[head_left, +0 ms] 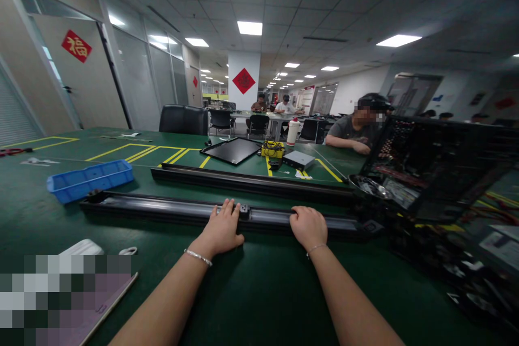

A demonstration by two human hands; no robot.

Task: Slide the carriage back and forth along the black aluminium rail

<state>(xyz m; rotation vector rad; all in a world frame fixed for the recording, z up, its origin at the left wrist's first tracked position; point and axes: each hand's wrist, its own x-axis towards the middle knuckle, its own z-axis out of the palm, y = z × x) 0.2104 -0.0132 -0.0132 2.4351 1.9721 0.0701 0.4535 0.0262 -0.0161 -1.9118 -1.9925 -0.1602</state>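
A long black channel-shaped rail (162, 210) lies across the green table before me, with a shiny grey strip along its inside. On it sits a small black block (244, 212) near the middle. My left hand (223, 230) rests on the rail just left of the block, fingers stretched out and thumb apart. Farther right, my right hand (310, 226) has its fingers curled over the rail. Behind runs a second long black bar (251, 181), roughly parallel to the first and touched by neither hand.
A blue plastic bin (91, 179) stands left. An open black computer case (438, 173) and a metal bowl (371, 186) with small parts crowd the right. Farther back are a black panel (233, 150), a grey drive box (299, 159), a yellow container (273, 148) and a seated person (352, 127).
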